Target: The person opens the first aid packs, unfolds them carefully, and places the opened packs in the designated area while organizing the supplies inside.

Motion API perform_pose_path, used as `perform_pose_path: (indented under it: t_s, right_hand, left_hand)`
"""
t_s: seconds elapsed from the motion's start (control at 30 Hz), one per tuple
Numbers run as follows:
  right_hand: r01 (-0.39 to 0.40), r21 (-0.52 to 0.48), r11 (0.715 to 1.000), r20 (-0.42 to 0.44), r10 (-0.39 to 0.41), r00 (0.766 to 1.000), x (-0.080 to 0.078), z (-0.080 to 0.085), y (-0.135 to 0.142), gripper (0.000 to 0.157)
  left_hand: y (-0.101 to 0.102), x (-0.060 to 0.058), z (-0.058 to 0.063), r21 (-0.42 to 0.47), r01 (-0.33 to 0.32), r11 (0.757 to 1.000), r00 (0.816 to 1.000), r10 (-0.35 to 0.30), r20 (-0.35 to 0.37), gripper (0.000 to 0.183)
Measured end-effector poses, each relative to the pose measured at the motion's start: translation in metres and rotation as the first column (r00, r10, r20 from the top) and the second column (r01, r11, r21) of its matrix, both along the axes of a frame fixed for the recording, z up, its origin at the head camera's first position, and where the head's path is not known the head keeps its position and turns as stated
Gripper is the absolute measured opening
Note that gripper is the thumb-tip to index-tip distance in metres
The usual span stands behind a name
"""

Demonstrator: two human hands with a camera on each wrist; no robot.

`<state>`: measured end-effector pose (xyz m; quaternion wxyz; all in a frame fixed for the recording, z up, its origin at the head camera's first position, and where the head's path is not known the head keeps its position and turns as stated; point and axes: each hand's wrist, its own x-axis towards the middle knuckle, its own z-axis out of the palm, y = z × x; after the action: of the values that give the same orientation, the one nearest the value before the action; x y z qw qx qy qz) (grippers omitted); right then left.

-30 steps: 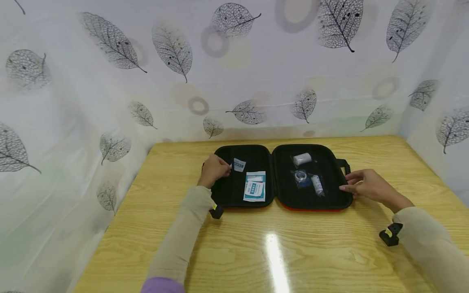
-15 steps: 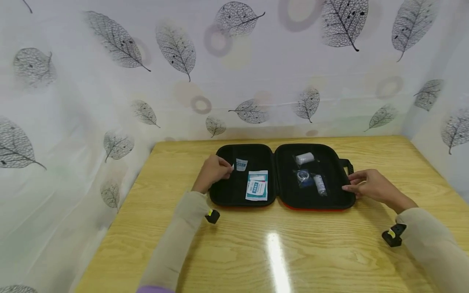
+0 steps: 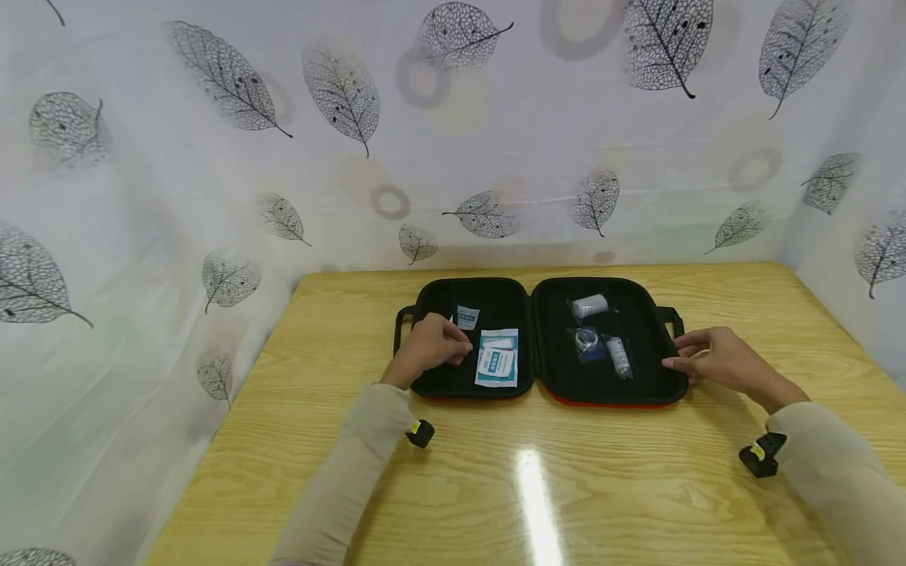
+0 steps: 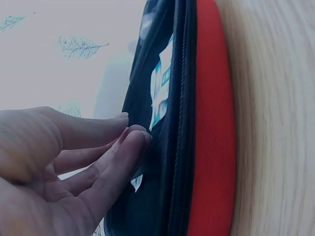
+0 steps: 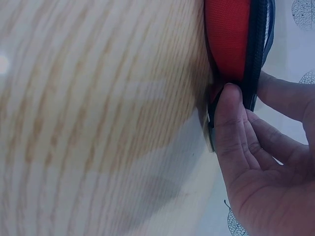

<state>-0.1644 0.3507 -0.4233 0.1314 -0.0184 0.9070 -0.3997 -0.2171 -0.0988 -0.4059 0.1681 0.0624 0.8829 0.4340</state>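
An unfolded zip case [image 3: 647, 377], black inside and red outside, lies on the table. My left hand [image 3: 428, 346] is over its left half, thumb and fingertips close together with nothing visible between them. Beside those fingertips lie a small white-and-blue packet [image 3: 467, 317] and a larger teal packet [image 3: 506, 381] with a white packet [image 3: 495, 362] on top. My right hand [image 5: 266, 132] pinches the case's right edge near the handle, thumb on the rim and fingers against the outside. In the right half sit a white roll [image 3: 589, 306], a wrapped ring-shaped roll [image 3: 587, 339] and a wrapped bandage roll [image 3: 619, 358].
The case's left handle [image 3: 399, 322] and right handle [image 3: 674, 318] stick out at either side. Wooden table [image 3: 602, 487] surrounds the case. A leaf-print curtain [image 3: 488, 134] hangs behind it and along the left. Each wrist wears a small black camera [image 3: 421, 433].
My left hand has left the small packet at the case's left side and moved right and nearer, uncovering the left handle. My right hand keeps its hold on the case edge.
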Motion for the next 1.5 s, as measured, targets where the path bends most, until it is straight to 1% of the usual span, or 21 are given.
perform_pose_path:
  t_s: [0.17,0.43,0.6,0.73,0.87,1.0,1.13,1.27,1.5]
  right_hand:
    - [-0.001,0.0,1.0,0.001,0.001,1.0,0.0,0.001,0.0,0.069]
    - [-0.003,-0.003,1.0,0.005,0.003,1.0,0.001,0.001,0.001,0.066]
    - [-0.002,-0.01,1.0,0.0,0.002,1.0,0.0,-0.001,0.001,0.067]
    - [0.0,-0.011,1.0,-0.006,0.0,1.0,0.0,-0.001,0.001,0.068]
    - [-0.002,-0.009,1.0,-0.013,0.002,1.0,0.0,-0.002,0.001,0.071]
    - [-0.005,-0.006,1.0,-0.015,0.005,1.0,0.001,-0.001,0.001,0.073]
    - [-0.003,-0.004,1.0,-0.011,0.003,1.0,0.001,-0.001,0.001,0.072]
    - [0.0,-0.01,1.0,-0.007,0.0,1.0,0.001,-0.001,0.0,0.072]
    - [0.007,-0.013,1.0,-0.007,-0.007,1.0,0.001,-0.002,0.0,0.069]
  left_hand:
    - [0.007,0.0,-0.002,-0.043,0.033,0.999,0.999,-0.033,0.007,0.01]
    - [0.016,-0.003,-0.002,-0.098,0.047,0.994,0.999,-0.047,0.007,0.008]
    - [0.019,-0.004,-0.002,-0.112,0.053,0.992,0.999,-0.053,0.009,0.009]
    - [0.022,-0.007,-0.004,-0.106,0.064,0.992,0.998,-0.062,0.021,0.009]
    - [0.023,-0.009,-0.006,-0.103,0.082,0.991,0.997,-0.08,0.02,0.009]
    - [0.024,-0.009,-0.008,-0.125,0.104,0.987,0.995,-0.104,0.011,0.01]
    - [0.026,-0.01,-0.008,-0.151,0.114,0.982,0.993,-0.114,0.01,0.011]
    - [0.029,-0.01,-0.008,-0.169,0.11,0.98,0.994,-0.109,0.015,0.012]
    - [0.034,-0.01,-0.009,-0.172,0.128,0.977,0.992,-0.128,0.013,0.012]
